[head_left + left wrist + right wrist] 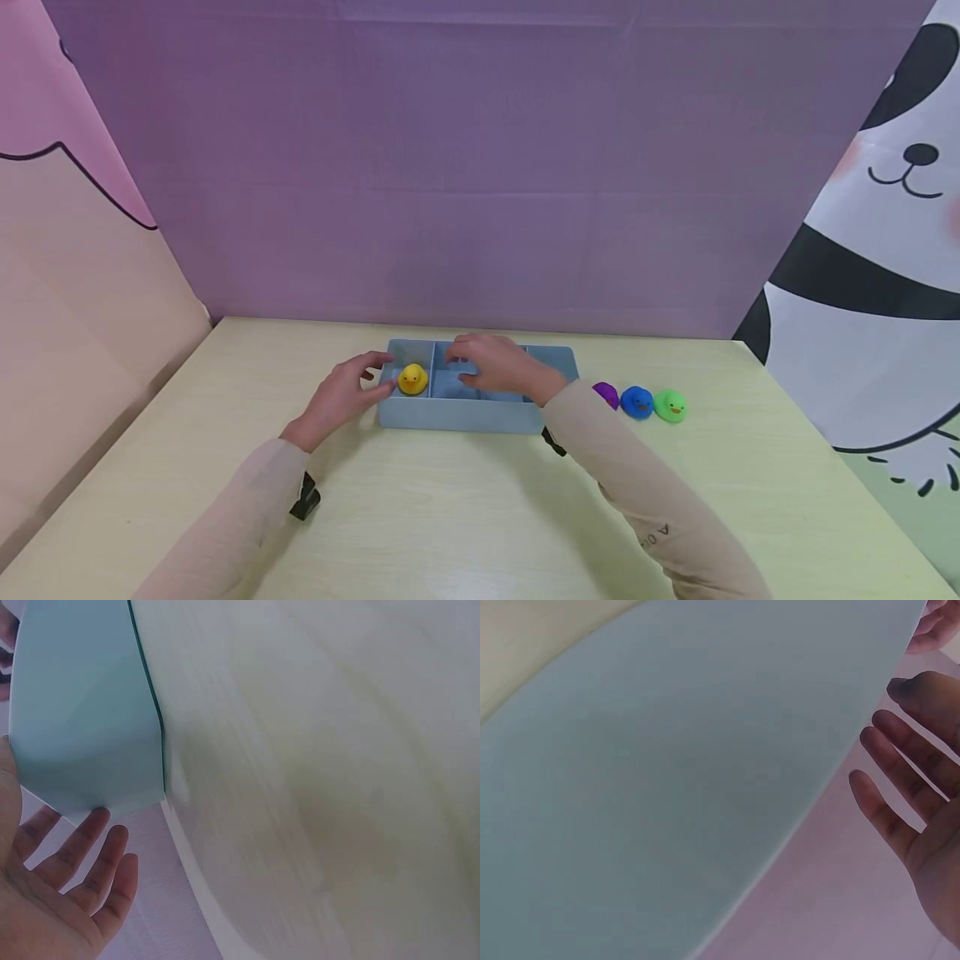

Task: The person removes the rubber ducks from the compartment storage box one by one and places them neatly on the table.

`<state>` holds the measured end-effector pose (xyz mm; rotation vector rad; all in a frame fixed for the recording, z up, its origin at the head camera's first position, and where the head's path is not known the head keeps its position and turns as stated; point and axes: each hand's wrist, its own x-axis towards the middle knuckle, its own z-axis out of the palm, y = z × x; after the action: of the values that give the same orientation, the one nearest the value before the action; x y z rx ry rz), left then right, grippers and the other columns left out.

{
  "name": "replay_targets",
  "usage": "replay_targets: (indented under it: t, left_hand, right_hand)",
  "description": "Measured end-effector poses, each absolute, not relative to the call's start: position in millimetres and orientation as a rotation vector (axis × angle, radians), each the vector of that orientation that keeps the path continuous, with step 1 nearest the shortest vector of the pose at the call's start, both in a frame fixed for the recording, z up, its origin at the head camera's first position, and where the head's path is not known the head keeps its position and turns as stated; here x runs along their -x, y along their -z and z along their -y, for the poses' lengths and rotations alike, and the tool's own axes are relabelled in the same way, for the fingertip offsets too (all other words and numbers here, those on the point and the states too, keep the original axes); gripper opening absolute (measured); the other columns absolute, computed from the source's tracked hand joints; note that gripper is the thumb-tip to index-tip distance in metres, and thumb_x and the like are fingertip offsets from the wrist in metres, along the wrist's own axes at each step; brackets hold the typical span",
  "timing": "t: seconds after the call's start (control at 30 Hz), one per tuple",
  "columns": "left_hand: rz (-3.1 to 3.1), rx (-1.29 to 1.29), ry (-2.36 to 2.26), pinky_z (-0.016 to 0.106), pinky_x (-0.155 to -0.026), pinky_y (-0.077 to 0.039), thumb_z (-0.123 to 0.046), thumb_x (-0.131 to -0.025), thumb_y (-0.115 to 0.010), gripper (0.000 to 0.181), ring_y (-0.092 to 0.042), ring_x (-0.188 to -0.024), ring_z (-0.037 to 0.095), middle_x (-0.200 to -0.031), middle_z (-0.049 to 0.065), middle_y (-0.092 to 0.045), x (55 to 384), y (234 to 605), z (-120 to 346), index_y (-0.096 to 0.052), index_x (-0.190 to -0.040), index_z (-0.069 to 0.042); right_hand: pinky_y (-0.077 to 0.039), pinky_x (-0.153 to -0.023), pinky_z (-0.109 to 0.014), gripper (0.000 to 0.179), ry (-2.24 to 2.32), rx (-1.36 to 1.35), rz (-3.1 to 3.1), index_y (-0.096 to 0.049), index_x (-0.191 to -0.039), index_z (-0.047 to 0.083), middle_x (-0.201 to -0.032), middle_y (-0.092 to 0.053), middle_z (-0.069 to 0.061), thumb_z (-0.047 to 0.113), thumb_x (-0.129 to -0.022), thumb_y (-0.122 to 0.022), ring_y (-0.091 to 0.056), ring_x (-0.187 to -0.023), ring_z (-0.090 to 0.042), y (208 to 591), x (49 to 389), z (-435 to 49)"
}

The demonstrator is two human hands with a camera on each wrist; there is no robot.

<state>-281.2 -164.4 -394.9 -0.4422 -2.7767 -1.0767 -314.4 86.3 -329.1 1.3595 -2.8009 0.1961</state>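
Observation:
A light blue divided box (459,415) sits toward the back of the table. Its leftmost compartment contains a yellow rubber duck (412,380). My left hand (341,396) is at the box's left end, thumb and fingers spread, close to the rim; in the left wrist view its fingers lie by the box's end wall (90,712). My right hand (498,365) hovers over the middle compartments with fingers slightly bent and nothing held. To the right of the box stand a purple duck (606,395), partly hidden by my right sleeve, a blue duck (637,402) and a green duck (670,406).
The pale wooden table (420,517) ends at a purple backdrop (480,183). A panda-print panel (877,333) stands on the right and a pink and beige panel (67,317) on the left. A black wrist strap piece (306,498) shows under the left sleeve.

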Motion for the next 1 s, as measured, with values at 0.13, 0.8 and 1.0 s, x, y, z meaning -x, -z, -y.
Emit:
replay_targets:
  t: [0.13, 0.8, 1.0]
  left_hand:
    - [2.782, 0.438, 1.073, 0.044, -0.082, -0.050, -0.033, -0.087, -0.059, 0.045, -0.057, -0.103, 0.030, -0.124, 0.011, -0.056, 282, 395, 165, -0.052, -0.127, -0.014]
    - [2.777, 0.437, 1.061, 0.044, -0.083, -0.049, -0.030, -0.086, -0.060, 0.043, -0.058, -0.101, 0.030, -0.122, 0.013, -0.057, 279, 391, 164, -0.053, -0.125, -0.011]
    - [2.769, 0.442, 1.069, 0.043, -0.083, -0.050, -0.028, -0.086, -0.061, 0.042, -0.058, -0.101, 0.030, -0.121, 0.013, -0.058, 280, 391, 164, -0.053, -0.124, -0.012]
  right_hand:
    - [-0.050, -0.084, -0.035, 0.025, -0.221, -1.358, 2.815, -0.062, -0.109, 0.009, -0.109, -0.062, -0.007, 0.012, -0.084, -0.063, -0.058, -0.098, -0.023, 328, 316, -76]
    - [-0.050, -0.086, -0.030, 0.031, -0.239, -1.326, 2.829, -0.062, -0.114, 0.011, -0.114, -0.062, -0.004, 0.016, -0.084, -0.065, -0.058, -0.100, -0.019, 329, 325, -35]
    - [-0.050, -0.085, -0.027, 0.030, -0.258, -1.308, 2.822, -0.063, -0.112, 0.011, -0.111, -0.063, -0.004, 0.019, -0.083, -0.066, -0.058, -0.097, -0.018, 336, 329, -26]
